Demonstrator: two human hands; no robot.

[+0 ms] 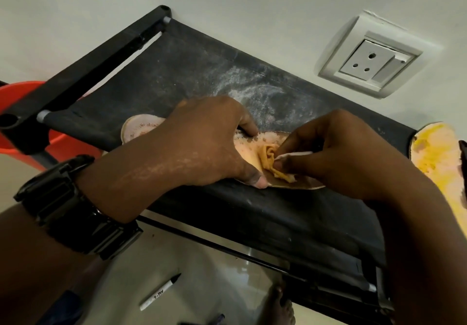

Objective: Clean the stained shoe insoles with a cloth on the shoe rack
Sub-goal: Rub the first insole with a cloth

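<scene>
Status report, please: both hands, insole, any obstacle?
Left hand holds insole down on rack. Right hand pinches cloth on insole. Second insole apart at right; nothing blocking.

1 head camera looks down, seemingly tilted, close over shoe rack (177,77).

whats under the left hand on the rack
A stained insole on the shoe rack, held down by the left hand. The hand covers its middle, so stains there cannot be seen.
</scene>
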